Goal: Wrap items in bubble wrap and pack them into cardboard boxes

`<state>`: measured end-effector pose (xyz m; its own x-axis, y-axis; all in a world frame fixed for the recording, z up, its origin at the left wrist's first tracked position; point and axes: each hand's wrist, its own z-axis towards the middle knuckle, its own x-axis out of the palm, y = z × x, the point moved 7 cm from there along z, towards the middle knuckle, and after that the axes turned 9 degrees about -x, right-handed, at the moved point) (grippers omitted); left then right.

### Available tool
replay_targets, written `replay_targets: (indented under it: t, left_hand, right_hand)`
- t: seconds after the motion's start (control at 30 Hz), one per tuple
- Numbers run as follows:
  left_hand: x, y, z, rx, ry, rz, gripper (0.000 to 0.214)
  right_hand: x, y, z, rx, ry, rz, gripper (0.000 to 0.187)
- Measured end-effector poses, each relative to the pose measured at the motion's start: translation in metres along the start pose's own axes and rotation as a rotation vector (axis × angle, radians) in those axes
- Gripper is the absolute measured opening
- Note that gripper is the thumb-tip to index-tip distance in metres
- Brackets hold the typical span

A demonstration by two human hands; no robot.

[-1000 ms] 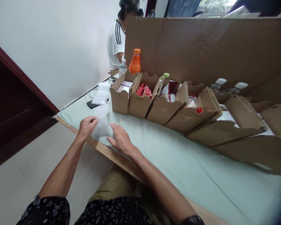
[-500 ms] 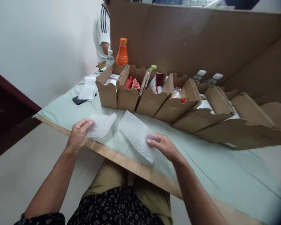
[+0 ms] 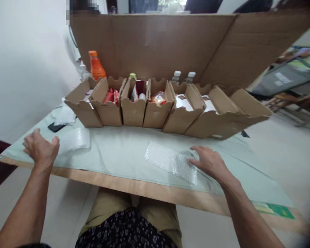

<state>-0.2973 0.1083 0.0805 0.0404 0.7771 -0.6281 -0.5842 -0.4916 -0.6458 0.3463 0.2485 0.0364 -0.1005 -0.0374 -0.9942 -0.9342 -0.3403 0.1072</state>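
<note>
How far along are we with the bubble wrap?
Done: one bubble sheet lies flat, apart from the pile. In hand: the right hand rests flat on its end, and the left hand is open by the pile. Left: nothing lies on the sheet yet; items sit in the boxes.

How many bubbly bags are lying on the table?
2. One bubble bag lies touching the right hand; a second bubble bag lies beside the left hand. The pile behind it may hide more.
</note>
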Motion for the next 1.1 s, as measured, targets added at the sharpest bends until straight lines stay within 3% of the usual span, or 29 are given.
replay_targets:
  t: [0.07, 0.13, 0.27, 0.3, 0.37, 0.47, 0.6, 0.67, 0.77, 0.87, 0.97, 1.1]
  left_hand:
    - [0.011, -0.038, -0.042, 0.245, 0.012, -0.037, 0.06]
    - [0.034, -0.093, -0.112, 0.569, 0.204, -0.115, 0.059]
    - [0.085, -0.194, -0.268, 1.035, 0.777, -0.112, 0.048]
    - [0.096, -0.209, -0.293, 1.089, 0.883, -0.058, 0.049]
    - [0.116, -0.223, -0.322, 1.135, 1.032, 0.065, 0.05]
    - [0.129, -0.218, -0.327, 1.148, 1.105, 0.163, 0.052]
    - [0.126, -0.204, -0.324, 1.152, 1.085, 0.148, 0.053]
    - [0.121, -0.204, -0.328, 1.143, 1.052, 0.136, 0.052]
    - [0.112, -0.209, -0.336, 1.14, 0.988, 0.124, 0.047]
    - [0.098, -0.21, -0.339, 1.162, 0.944, 0.112, 0.042]
    - [0.084, -0.202, -0.335, 1.162, 0.939, 0.101, 0.037]
    - [0.07, -0.19, -0.329, 1.155, 0.959, 0.05, 0.035]
  right_hand:
    - [-0.011, 0.005, -0.011, -0.039, -0.188, -0.059, 0.039]
    - [-0.01, 0.027, -0.018, -0.134, -0.286, -0.002, 0.039]
    - [0.022, 0.095, -0.015, -0.38, -0.218, 0.15, 0.047]
    - [0.03, 0.107, -0.014, -0.417, -0.188, 0.165, 0.048]
    - [0.044, 0.114, -0.018, -0.452, -0.152, 0.163, 0.046]
    - [0.053, 0.083, -0.04, -0.418, -0.18, 0.109, 0.04]
    - [0.049, 0.012, -0.079, -0.255, -0.283, 0.028, 0.041]
    - [0.043, -0.007, -0.089, -0.17, -0.346, 0.0, 0.042]
    - [0.036, -0.002, -0.092, -0.157, -0.428, -0.02, 0.043]
    - [0.038, 0.021, -0.089, -0.324, -0.397, -0.046, 0.041]
    - [0.035, 0.023, -0.09, -0.409, -0.41, -0.101, 0.038]
    - [-0.003, 0.031, -0.075, -0.403, -0.572, -0.06, 0.035]
